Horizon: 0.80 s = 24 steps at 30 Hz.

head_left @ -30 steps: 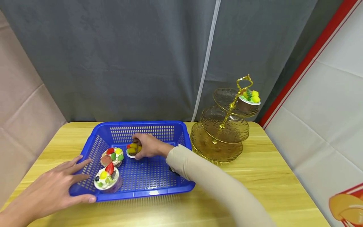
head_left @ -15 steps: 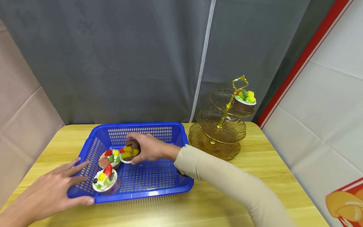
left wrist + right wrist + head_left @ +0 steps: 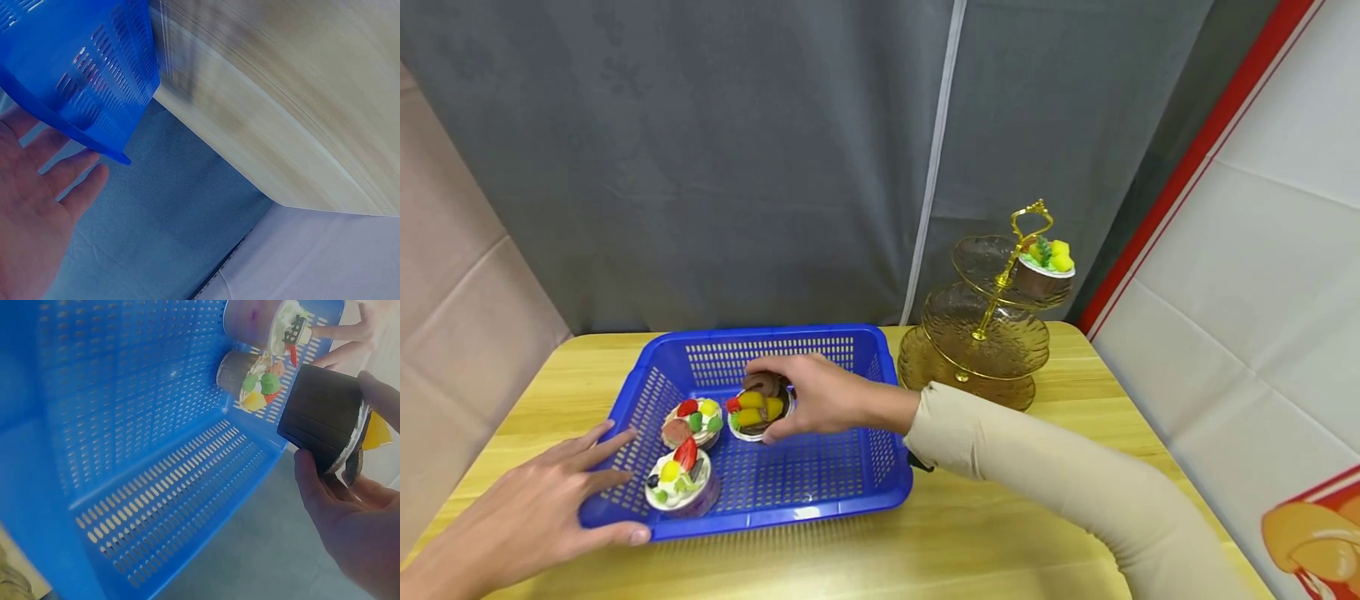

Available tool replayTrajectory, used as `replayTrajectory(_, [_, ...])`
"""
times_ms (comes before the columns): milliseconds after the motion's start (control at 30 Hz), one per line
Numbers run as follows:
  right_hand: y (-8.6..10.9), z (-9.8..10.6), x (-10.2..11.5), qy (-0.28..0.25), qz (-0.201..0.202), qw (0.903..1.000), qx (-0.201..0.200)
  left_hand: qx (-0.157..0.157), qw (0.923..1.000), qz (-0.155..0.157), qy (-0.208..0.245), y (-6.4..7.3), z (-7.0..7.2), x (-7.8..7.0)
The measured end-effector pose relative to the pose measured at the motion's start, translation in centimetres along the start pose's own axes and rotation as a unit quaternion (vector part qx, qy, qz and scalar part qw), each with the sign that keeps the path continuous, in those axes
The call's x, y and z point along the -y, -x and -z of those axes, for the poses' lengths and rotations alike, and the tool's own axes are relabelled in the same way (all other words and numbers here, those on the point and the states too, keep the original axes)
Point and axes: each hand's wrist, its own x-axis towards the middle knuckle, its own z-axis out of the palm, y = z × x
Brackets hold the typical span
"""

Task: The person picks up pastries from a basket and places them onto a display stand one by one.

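My right hand point(image 3: 831, 398) grips a toy cupcake point(image 3: 758, 408) in a dark brown cup, topped with yellow fruit pieces, a red bit and chocolate. In the right wrist view, fingers and thumb wrap the brown cup point(image 3: 322, 415) near its rim, over the blue basket point(image 3: 775, 518). Spread along the basket's left rim, my left hand point(image 3: 542, 500) has straight fingers resting on it. Two other toy cupcakes are in the basket's left end: a cream one point(image 3: 692, 423) with red, yellow and green fruit, and a white-topped one point(image 3: 681, 479) with a strawberry slice.
A three-tier amber stand point(image 3: 985, 333) with a gold handle is on the wooden table point(image 3: 985, 517), right of the basket. Its top tier bears a brown-cup cupcake point(image 3: 1047, 268) with yellow cubes. A grey curtain point(image 3: 737, 167) hangs behind.
The right hand has lifted the yellow-fruit cupcake up from the basket floor, and has lately shifted rightward with it. The left hand stays on the rim. The head view has shifted slightly.
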Motion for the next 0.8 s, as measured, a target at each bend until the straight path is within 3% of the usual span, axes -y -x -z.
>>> replayTrajectory(400, [3.6,2.3,-0.7,0.000,-0.011,0.9999,-0.001,-0.016,0.9998,-0.006,0.005,0.1,0.0,0.0])
replayTrajectory(633, [5.8,4.4,-0.8,0.005,0.004,0.9996,-0.027,-0.028,0.9995,-0.014,0.005,0.1,0.1,-0.1])
replayTrajectory(800, [7.4,6.1,-1.3,0.002,-0.020,0.9981,-0.059,-0.027,0.9996,-0.009,0.005,0.1,0.0,-0.1])
